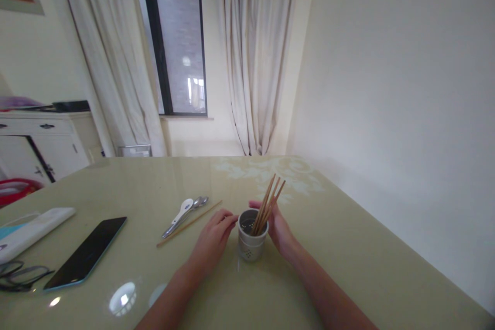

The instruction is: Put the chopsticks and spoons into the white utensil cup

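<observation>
A pale ceramic chopstick holder (250,248) stands upright on the table, with drainage holes low on its front. Several wooden chopsticks (269,200) lean to the right inside it. My left hand (212,236) is closed, its fingertips against the holder's left rim. Around the right and far side of the holder curves my right hand (281,233), partly hidden by the holder and the chopsticks. To the left of my left hand lies a single chopstick (188,224). Beside it are a white spoon (184,210) and metal spoons (198,202), lying close together.
A dark tablet (89,251), a pair of glasses (27,274) and a white box-like object (36,231) lie on the glossy table (147,183) at the left. A wall (406,139) runs along the right edge. Curtains and a window are behind.
</observation>
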